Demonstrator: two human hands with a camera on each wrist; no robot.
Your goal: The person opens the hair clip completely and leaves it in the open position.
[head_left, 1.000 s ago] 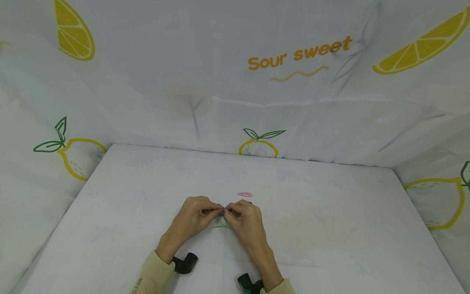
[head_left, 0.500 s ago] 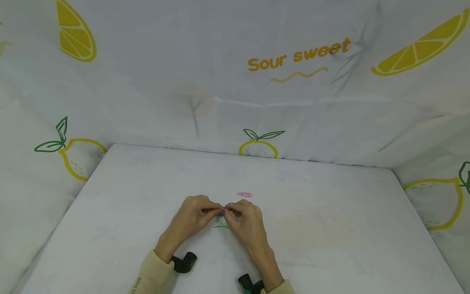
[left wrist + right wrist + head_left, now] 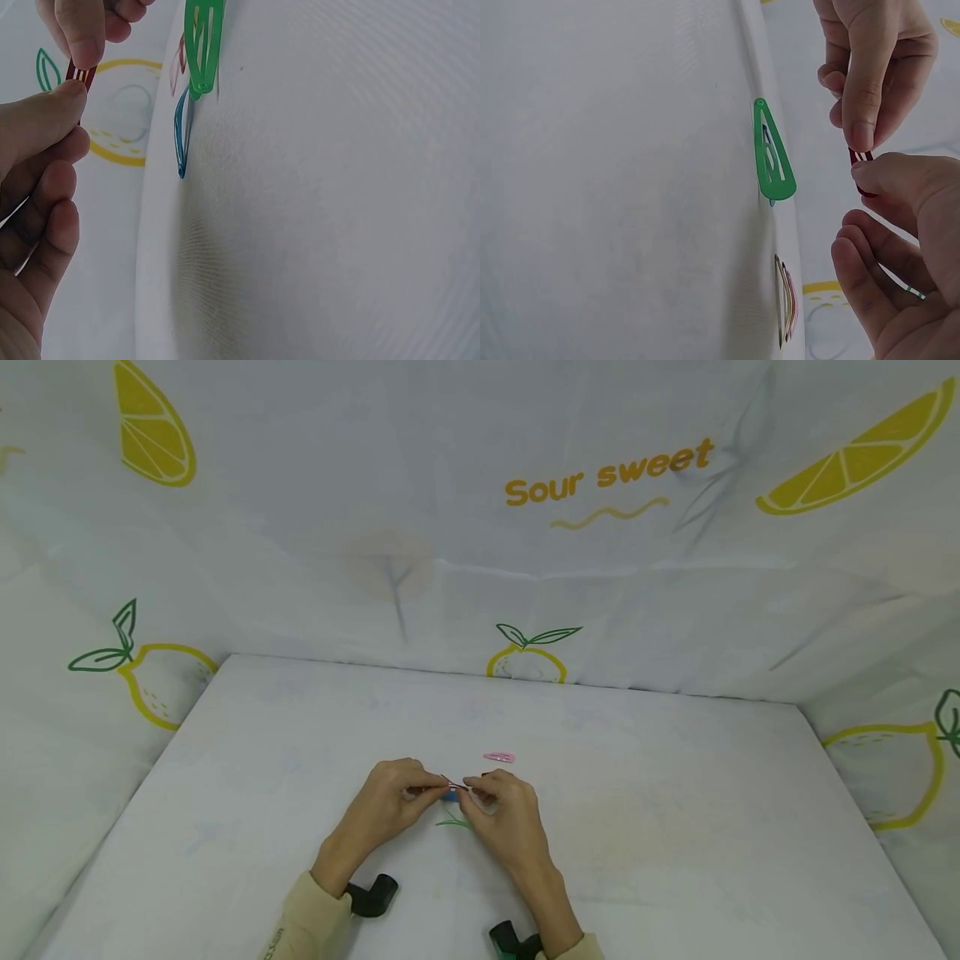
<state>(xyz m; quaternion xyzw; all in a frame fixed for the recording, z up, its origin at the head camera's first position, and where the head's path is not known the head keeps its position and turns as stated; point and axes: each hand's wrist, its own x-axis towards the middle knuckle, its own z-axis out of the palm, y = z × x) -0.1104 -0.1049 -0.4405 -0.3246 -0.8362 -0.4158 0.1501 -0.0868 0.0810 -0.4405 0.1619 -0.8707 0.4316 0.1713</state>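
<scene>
A person's left hand (image 3: pixel 396 792) and right hand (image 3: pixel 504 808) pinch opposite ends of a red hair clip (image 3: pixel 88 76), its long axis apparently running between them.

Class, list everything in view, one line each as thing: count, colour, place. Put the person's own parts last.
table: one, white, below the work
backdrop: sheet count unclear, white, around the table
lemon drawings: five in the head view, yellow, on the backdrop
"Sour sweet" lettering: one, orange, on the backdrop
pink clip: one, pink, on the table
dark clip: at least one, reddish, near the pink clip
blue clip: one, blue, on the table
green clip: one, green, on the table
red clip: one, dark red, between the hands
wrist devices: two, mostly black, at the wrists
sleeves: two, beige, forearms
hands: two, left and right, pinching the red clip
</scene>
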